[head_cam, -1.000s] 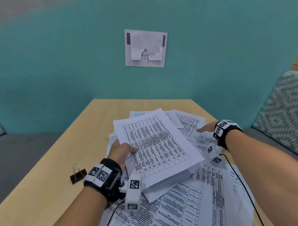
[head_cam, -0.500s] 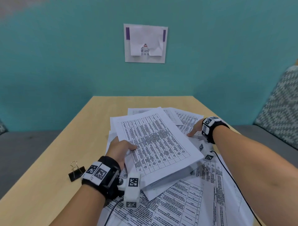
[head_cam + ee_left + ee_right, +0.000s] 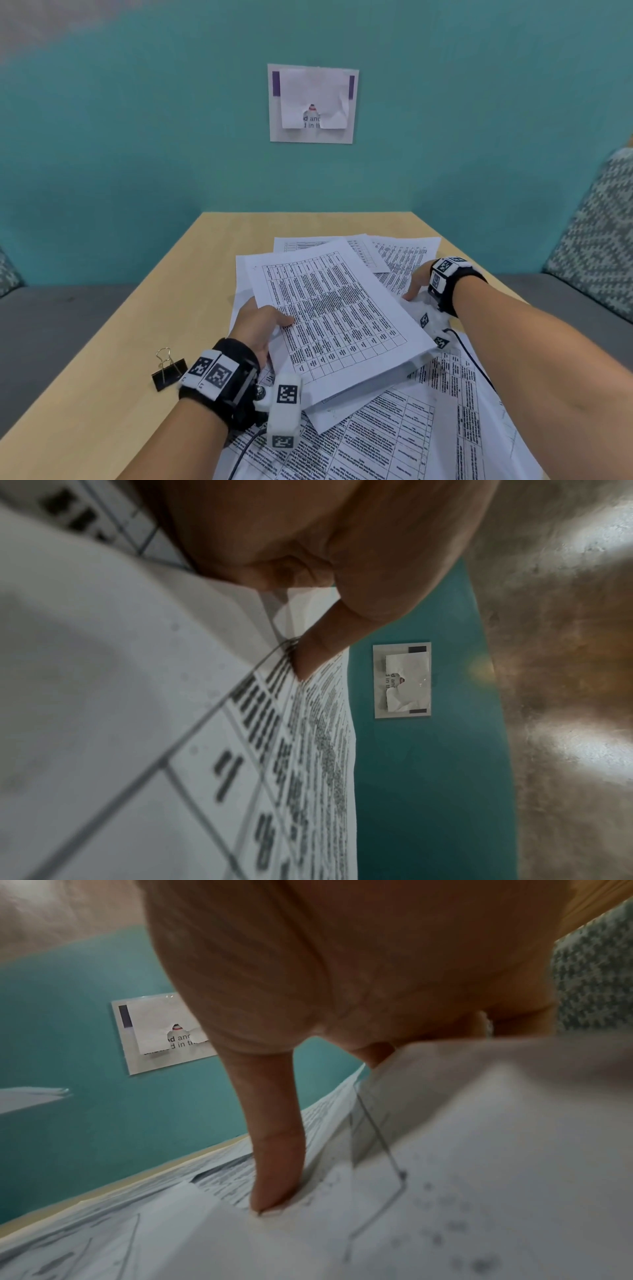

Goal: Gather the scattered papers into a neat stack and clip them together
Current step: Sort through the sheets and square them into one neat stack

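- Papers [image 3: 428,428] sprawl over the table [image 3: 137,342] under both hands; sweep outliers toward the grip.
- Stack [image 3: 342,318], lifted: left hand [image 3: 257,322] pinches its near-left edge; keep thumb on top.
- Right hand [image 3: 416,284] presses extended fingers on sheets beyond the stack.
- Clip [image 3: 168,370] waits left of the left wrist.

The left hand [image 3: 342,547] fills the top of the picture, seen from very close. Its thumb [image 3: 322,645] lies on the top sheet of the papers [image 3: 205,750] and a curled finger shows under the edge, so the hand pinches them. The sheet has a printed table with small text, blurred near the camera. Behind is a teal wall [image 3: 428,777] with a notice [image 3: 404,680] on it, partly covered by a torn white paper. On the right the ceiling [image 3: 565,669] is brownish, with bright spots.
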`<state>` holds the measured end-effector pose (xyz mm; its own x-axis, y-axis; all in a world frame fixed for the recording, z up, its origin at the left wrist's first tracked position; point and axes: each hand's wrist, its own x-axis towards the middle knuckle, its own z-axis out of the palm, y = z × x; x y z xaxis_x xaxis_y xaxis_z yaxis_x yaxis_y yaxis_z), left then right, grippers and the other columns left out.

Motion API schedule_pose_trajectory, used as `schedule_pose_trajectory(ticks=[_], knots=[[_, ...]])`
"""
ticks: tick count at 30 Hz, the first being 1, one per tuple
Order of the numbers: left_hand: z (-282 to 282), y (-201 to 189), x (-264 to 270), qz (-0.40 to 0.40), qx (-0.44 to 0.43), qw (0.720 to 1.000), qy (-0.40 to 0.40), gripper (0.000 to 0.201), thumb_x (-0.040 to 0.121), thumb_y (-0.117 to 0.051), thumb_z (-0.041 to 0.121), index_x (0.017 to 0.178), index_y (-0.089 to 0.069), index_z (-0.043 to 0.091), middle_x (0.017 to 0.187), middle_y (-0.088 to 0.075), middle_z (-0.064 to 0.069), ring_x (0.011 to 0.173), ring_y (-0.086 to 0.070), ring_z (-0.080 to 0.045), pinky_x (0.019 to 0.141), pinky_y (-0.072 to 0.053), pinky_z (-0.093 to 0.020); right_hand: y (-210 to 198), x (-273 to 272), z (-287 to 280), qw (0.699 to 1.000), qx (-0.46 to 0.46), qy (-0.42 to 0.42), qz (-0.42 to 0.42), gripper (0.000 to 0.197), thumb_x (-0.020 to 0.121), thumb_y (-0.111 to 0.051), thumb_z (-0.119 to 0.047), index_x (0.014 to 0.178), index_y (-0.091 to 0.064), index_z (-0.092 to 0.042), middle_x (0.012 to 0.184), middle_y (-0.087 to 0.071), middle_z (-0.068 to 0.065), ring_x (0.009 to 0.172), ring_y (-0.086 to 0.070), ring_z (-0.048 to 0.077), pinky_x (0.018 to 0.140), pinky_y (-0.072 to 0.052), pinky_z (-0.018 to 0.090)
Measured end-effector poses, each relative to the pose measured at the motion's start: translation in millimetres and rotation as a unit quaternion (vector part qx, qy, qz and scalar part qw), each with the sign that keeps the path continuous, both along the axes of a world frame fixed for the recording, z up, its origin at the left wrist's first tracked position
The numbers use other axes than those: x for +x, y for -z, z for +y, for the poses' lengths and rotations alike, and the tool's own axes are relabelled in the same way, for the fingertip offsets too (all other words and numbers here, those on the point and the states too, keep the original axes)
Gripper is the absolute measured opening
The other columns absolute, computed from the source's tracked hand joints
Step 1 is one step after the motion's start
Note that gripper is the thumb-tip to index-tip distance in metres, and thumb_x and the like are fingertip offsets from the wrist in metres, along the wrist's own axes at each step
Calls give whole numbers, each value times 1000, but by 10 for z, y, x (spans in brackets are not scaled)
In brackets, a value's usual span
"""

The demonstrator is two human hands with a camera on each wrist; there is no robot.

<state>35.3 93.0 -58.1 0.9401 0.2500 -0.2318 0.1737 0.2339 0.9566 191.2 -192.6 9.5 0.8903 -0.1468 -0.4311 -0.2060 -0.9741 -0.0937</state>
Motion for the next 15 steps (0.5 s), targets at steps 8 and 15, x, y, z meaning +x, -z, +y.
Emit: schedule_pose_trajectory(ticks=[8,15], knots=[[-3,-7,-10,-2,-6,1000,-4,59,84,-55,-23,131,-65,11,129,-71,-9,122,-62,-35,111,-46,-56,-43,-137,51,999,20,14,-48,60,96,-65,-34,144,-49,-2,150,-47,10,134,-50,29,107,-41,34],[-5,-14,-23,-6,-17,1000,-7,58,85,-53,-25,129,-66,10,124,-73,-11,116,-66,-37,106,-50,-56,-1,-187,-192,980,136,103,-104,29,91,-71,-23,112,-62,-6,127,-56,18,121,-57,34,107,-45,42]])
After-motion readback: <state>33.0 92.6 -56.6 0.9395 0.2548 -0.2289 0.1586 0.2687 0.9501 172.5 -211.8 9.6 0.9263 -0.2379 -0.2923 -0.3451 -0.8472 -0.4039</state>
